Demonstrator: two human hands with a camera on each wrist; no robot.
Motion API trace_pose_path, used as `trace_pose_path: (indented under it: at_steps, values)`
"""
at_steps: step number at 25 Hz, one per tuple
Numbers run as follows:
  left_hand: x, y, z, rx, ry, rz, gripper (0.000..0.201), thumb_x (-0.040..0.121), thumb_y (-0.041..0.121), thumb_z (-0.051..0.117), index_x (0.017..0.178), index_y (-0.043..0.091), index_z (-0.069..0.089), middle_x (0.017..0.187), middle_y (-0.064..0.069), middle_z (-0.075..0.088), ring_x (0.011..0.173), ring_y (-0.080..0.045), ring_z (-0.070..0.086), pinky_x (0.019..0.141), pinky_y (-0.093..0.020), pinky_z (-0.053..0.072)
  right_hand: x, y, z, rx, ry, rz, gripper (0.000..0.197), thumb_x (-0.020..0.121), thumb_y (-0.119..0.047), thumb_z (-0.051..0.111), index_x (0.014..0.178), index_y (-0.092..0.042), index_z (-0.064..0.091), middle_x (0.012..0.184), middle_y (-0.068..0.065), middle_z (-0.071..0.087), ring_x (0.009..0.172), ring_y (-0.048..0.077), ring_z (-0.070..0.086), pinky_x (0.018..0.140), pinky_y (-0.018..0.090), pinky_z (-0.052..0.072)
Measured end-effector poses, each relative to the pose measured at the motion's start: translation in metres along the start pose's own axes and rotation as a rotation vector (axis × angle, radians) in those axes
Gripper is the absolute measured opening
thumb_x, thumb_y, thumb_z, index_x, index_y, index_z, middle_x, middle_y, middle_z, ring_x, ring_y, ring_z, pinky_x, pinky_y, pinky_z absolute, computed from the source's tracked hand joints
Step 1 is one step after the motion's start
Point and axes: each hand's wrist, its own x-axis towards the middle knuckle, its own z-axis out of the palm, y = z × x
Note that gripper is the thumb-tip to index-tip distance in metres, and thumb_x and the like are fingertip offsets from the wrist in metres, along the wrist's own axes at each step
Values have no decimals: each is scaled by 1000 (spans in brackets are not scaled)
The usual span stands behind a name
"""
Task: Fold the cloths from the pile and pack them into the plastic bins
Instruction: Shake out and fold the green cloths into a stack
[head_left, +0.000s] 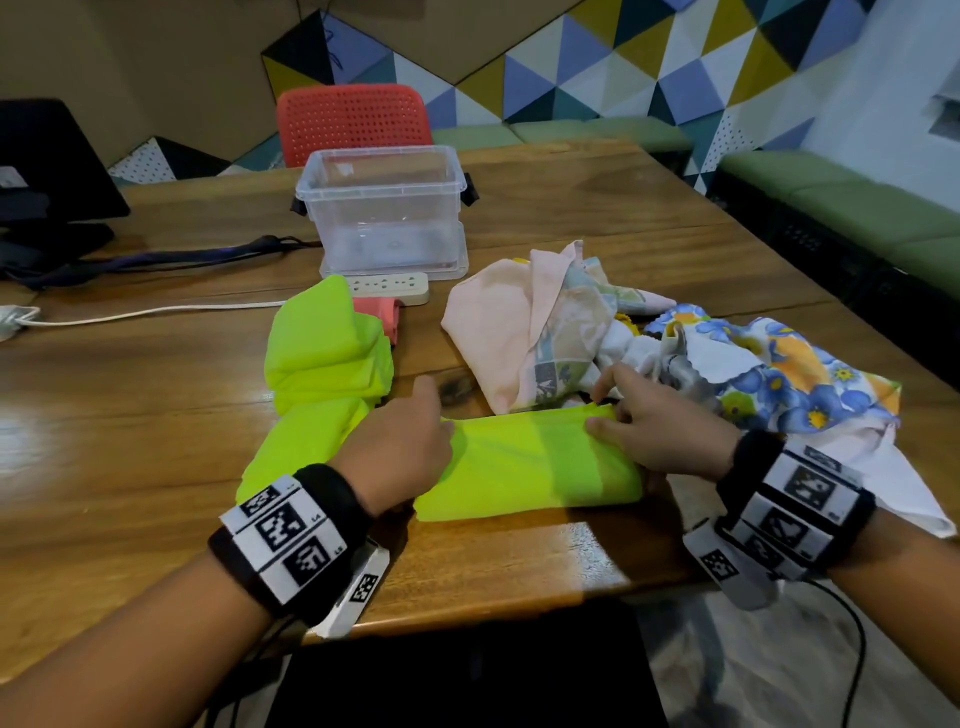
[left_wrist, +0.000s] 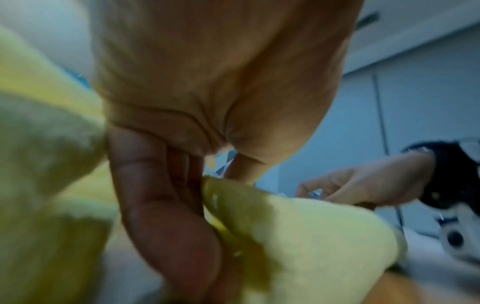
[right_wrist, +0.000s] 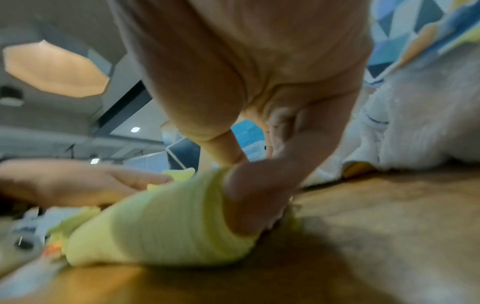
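A neon yellow-green cloth (head_left: 530, 462) lies near the table's front edge. Its right part is folded into a flat band, and its left part is bunched up (head_left: 327, 353). My left hand (head_left: 402, 447) grips the band's left end, with the fold (left_wrist: 298, 236) between fingers (left_wrist: 166, 205) and thumb. My right hand (head_left: 654, 431) pinches the band's far right corner, thumb on top of the cloth (right_wrist: 161, 226). The unfolded pile sits just behind the right hand: a pink cloth (head_left: 498, 332) and a blue floral one (head_left: 769, 374). A clear plastic bin (head_left: 384, 208) stands behind, nothing visible inside.
A white power strip (head_left: 389, 286) and its cord (head_left: 156, 312) lie in front of the bin, beside a small pink item (head_left: 382, 314). Dark gear and a strap (head_left: 156, 260) occupy the table's far left. A red chair (head_left: 353, 122) stands behind the wooden table (head_left: 571, 208).
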Motion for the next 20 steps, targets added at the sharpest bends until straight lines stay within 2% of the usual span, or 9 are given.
trace_pose_path:
  at_steps: [2,5,7,8,10,11,13,17,20]
  values:
    - [-4,4,-3,98,60,17,27,99,31,54,110,12,37,83,-5,54,85,-34,60,64,-41,42,-5,-4,3,-146,74,-12,34,95,-43,60,113,-23,40,75,-8,44,65,12,46,55,30,31]
    - [-24,10,-16,138,233,224,30,90,28,66,110,16,46,106,-5,50,101,-30,54,82,-40,43,-20,-15,2,-334,296,-149,31,92,-40,64,114,-24,48,98,-7,46,87,19,50,62,34,35]
    - [-40,14,-20,115,92,335,31,96,30,58,125,20,53,123,-4,51,118,-25,51,97,-35,40,-33,-23,4,-342,342,-324,24,92,-41,59,110,-25,61,103,-2,55,95,23,55,69,37,44]
    - [-45,13,-16,128,-31,343,42,101,34,51,140,21,47,141,-6,45,133,-25,44,107,-32,34,-40,-27,8,-346,278,-375,32,93,-46,50,115,-27,63,109,0,58,102,25,57,78,39,48]
    - [-45,8,-8,232,-259,299,63,107,38,39,160,15,14,167,-9,9,153,-22,13,121,-29,15,-50,-35,25,-426,26,-317,57,96,-60,31,144,-31,45,142,8,49,129,30,47,104,42,42]
    - [-41,6,-3,270,-297,294,68,107,38,35,161,13,2,168,-9,-4,155,-21,2,124,-29,9,-55,-38,33,-479,-80,-243,68,97,-66,25,156,-32,24,159,11,29,143,30,31,115,41,31]
    - [-30,1,7,306,-283,297,73,107,37,35,159,10,-9,167,-12,-15,155,-22,-6,125,-32,6,-59,-41,47,-549,-189,-141,85,87,-76,9,158,-32,-10,166,10,-7,153,30,2,121,44,13]
    - [-27,-2,23,426,-224,336,76,106,38,33,157,3,-11,165,-20,-15,155,-28,-8,126,-38,6,-58,-39,59,-665,-200,-144,102,66,-82,-14,153,-28,-26,163,17,-21,152,36,-10,122,50,4]
    - [-27,-2,21,484,-139,356,66,105,32,30,158,-1,8,164,-25,11,152,-31,18,121,-42,25,-54,-40,56,-675,-242,-139,103,69,-86,-10,154,-29,-22,164,15,-18,153,34,-7,122,49,6]
